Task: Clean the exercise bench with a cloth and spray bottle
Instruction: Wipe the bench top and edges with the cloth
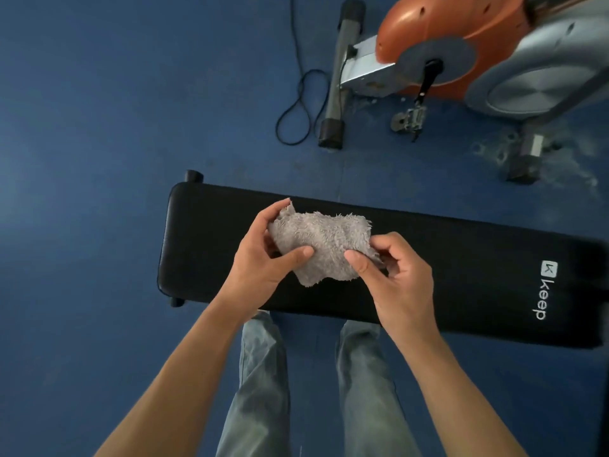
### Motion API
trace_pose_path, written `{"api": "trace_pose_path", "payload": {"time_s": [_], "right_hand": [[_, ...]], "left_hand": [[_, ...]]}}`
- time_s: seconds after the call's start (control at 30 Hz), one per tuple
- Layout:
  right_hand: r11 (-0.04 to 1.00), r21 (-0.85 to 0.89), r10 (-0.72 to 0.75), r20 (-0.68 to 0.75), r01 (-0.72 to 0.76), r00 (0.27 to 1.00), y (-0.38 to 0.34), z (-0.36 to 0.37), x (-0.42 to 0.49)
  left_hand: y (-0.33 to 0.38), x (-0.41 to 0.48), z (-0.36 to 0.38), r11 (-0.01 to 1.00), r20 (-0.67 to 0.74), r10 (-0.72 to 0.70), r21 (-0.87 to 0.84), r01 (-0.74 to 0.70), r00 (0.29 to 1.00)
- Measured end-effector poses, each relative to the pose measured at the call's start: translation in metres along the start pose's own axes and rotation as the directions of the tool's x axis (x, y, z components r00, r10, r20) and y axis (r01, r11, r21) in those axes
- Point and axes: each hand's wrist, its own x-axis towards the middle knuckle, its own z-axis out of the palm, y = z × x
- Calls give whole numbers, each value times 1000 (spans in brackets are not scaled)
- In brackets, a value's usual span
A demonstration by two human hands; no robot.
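A black padded exercise bench lies crosswise in front of me, with a white "keep" logo near its right end. Above the bench's left half I hold a crumpled grey fluffy cloth in both hands. My left hand grips the cloth's left side, thumb on top and fingers behind. My right hand pinches its right edge between thumb and fingers. No spray bottle is in view.
An orange and grey exercise bike stands beyond the bench at the upper right, its pedal and base bar near the floor. A black cable loops on the blue floor. My legs in grey trousers stand against the bench's near side.
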Motion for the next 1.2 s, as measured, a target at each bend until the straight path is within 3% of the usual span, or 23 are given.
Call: {"api": "trace_pose_path", "payload": {"time_s": [0.17, 0.33, 0.47, 0.57, 0.73, 0.83, 1.03, 1.2], "right_hand": [[973, 219, 93, -62, -77, 994, 2, -45, -10], [978, 185, 133, -216, -93, 967, 23, -82, -22], [990, 134, 66, -189, -41, 980, 35, -102, -35], [998, 65, 2, -163, 9, 987, 36, -117, -46], [997, -55, -51, -107, 45, 993, 33, -151, -62], [991, -130, -41, -136, 23, 990, 33, -177, -69], [980, -49, 145, -482, -192, 864, 57, -236, -73], [934, -153, 124, -707, -322, 696, 95, -343, -92]], "left_hand": [[10, 3, 49, 986, -75, 36, 163, -23, 997], [12, 2, 93, 992, -167, 1, 122, 19, 986], [3, 5, 120, 975, -9, -58, 214, 59, 998], [-4, 6, 138, 931, 131, -38, 365, -13, 991], [-2, 5, 163, 835, 430, -20, 504, -221, 903], [5, 6, 185, 785, 525, -26, 538, -308, 851], [18, 10, 235, 573, 528, 15, 691, -440, 849], [7, 16, 281, 314, 539, 11, 798, -515, 842]]}}
